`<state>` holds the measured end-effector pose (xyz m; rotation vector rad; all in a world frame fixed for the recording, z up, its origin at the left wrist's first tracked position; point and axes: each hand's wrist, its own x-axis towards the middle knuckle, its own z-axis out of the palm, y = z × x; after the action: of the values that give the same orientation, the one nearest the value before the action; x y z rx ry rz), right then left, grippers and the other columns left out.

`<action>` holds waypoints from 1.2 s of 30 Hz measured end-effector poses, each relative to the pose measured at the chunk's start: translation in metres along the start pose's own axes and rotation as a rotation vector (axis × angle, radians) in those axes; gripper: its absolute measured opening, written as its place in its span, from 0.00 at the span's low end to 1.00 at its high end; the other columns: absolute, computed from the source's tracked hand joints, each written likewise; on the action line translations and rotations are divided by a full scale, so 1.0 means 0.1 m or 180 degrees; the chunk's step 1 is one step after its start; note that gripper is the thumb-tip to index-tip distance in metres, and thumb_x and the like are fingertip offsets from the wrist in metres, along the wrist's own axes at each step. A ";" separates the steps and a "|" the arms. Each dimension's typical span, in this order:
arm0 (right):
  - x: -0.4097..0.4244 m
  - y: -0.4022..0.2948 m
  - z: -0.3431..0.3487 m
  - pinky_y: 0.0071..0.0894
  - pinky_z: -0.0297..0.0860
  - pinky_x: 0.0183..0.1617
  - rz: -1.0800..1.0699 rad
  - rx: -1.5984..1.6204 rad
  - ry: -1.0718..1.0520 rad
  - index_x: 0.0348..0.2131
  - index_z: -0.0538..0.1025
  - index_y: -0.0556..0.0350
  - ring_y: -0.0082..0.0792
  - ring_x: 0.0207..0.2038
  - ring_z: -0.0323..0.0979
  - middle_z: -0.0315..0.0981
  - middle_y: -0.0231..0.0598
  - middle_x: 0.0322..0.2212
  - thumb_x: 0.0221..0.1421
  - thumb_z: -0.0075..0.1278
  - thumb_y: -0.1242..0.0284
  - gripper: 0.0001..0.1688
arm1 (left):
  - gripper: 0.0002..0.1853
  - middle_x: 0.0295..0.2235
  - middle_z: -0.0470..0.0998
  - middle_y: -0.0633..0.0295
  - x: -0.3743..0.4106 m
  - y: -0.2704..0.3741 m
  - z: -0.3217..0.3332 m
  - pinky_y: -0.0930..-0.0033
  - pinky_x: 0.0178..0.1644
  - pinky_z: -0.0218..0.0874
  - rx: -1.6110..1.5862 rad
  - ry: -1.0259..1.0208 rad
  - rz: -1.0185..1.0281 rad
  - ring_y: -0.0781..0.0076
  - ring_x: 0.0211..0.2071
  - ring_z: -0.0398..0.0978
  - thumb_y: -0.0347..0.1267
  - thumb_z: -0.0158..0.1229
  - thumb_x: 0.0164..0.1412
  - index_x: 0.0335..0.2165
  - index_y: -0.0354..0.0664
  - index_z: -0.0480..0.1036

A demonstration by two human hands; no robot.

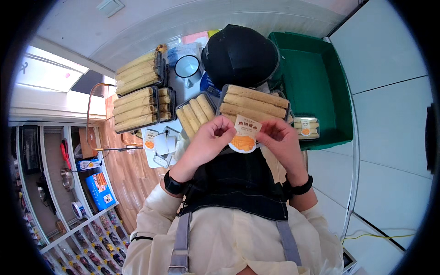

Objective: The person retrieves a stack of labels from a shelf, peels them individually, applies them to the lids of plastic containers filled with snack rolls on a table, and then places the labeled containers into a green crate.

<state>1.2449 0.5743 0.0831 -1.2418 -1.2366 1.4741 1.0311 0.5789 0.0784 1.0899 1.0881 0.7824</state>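
Observation:
My left hand [215, 139] and my right hand [280, 139] pinch the two sides of a printed label [245, 134]. This label bears writing and a picture of golden rolls, and its lower end is rounded. Just beyond my fingers lies a clear-lidded box of egg rolls [256, 101], partly covered by the label. To its left is another box of egg rolls [196, 113], tilted. A smaller labelled pack [306, 128] sits in the near end of the green plastic crate [338, 103], right of my right hand.
Stacked boxes of rolls [135, 108] stand at the left. Behind are an enamel mug [187, 67] and a large black rounded object [242, 56]. A label roll [165, 143] lies on the white table [154, 129] near its left edge. Shelves [56, 151] stand at far left.

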 end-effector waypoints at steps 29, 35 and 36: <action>0.52 0.15 -0.30 0.16 0.64 0.29 0.0646 -0.0718 0.0653 0.30 0.75 0.61 0.15 0.24 0.66 0.73 0.29 0.23 0.49 0.54 0.79 0.05 | 0.16 0.41 0.73 0.67 0.53 -0.24 -0.28 0.53 0.55 0.55 0.3210 -0.0392 0.2426 0.64 0.47 0.67 0.29 0.63 0.42 0.35 0.50 0.77; 0.50 0.21 -0.26 0.17 0.65 0.29 0.0606 -0.0742 0.0629 0.30 0.75 0.61 0.16 0.25 0.68 0.73 0.30 0.23 0.50 0.53 0.79 0.05 | 0.14 0.35 0.73 0.68 0.52 -0.23 -0.22 0.56 0.54 0.58 0.3217 -0.0296 0.2505 0.69 0.40 0.70 0.26 0.59 0.42 0.33 0.48 0.76; 0.50 0.21 -0.25 0.17 0.65 0.29 0.0599 -0.0765 0.0639 0.30 0.75 0.61 0.16 0.25 0.68 0.73 0.30 0.23 0.50 0.53 0.79 0.05 | 0.14 0.35 0.73 0.68 0.52 -0.24 -0.22 0.56 0.54 0.58 0.3232 -0.0292 0.2519 0.69 0.40 0.70 0.26 0.59 0.42 0.33 0.48 0.76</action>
<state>1.2614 0.6235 0.0531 -1.6635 -1.2128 1.3187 1.0260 0.6256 0.0389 2.4847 0.9606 0.7537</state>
